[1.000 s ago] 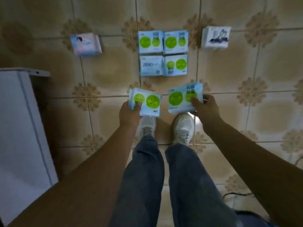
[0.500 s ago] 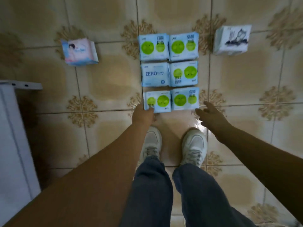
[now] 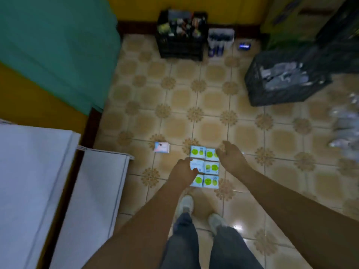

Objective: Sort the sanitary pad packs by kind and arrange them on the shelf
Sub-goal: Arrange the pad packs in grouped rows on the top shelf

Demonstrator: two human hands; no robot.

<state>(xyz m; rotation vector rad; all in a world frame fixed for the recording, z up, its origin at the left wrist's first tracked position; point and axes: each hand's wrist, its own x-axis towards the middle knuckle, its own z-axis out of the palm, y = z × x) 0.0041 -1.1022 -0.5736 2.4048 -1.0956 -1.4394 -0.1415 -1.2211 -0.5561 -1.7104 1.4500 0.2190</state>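
Lying gridded: six green-dot packs (image 3: pixel 211 167); one pink pack (image 3: pixel 162 147)

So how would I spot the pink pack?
Find the white cabinet on the left, then look at the tiled floor just past its corner. The pink pack lies alone there, left of the green-dotted packs.

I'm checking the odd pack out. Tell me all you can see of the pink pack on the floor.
The pink pack is small, soft-looking, pink and white with a blurred printed picture. It lies flat on the tiled floor, alone, left of the blue-and-green packs. Neither hand touches it.
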